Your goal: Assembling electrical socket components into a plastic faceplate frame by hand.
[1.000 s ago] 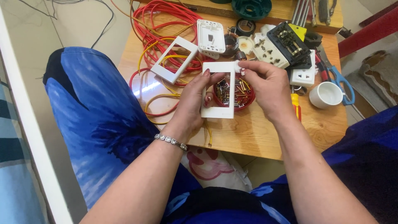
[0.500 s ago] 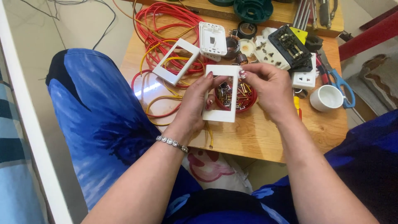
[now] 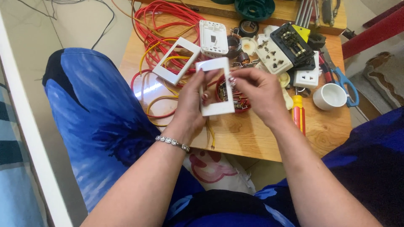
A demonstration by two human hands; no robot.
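Observation:
Both hands hold one white rectangular switch-plate frame (image 3: pixel 216 108) upright above a small wooden table (image 3: pixel 252 134). My left hand (image 3: pixel 194 98) grips its left edge, fingers curled round it. My right hand (image 3: pixel 256 92) pinches its right edge near the top. Through the frame's opening shows a red round dish (image 3: pixel 240 105) with small metal parts. A second white frame (image 3: pixel 176 60) lies flat on the table to the left, on red and yellow wires (image 3: pixel 166 25).
Behind the hands lie a white switch plate (image 3: pixel 213 37), white socket modules (image 3: pixel 273 56), a black terminal block (image 3: pixel 292 40), a tape roll (image 3: pixel 249 27), a white cup (image 3: pixel 329 96), blue-handled scissors (image 3: pixel 347 84) and a red-yellow screwdriver (image 3: pixel 298 111). My blue-clad knees flank the table.
The frame has been turned from facing me flat to more upright and edge-on, and both hands shifted slightly up and left with it.

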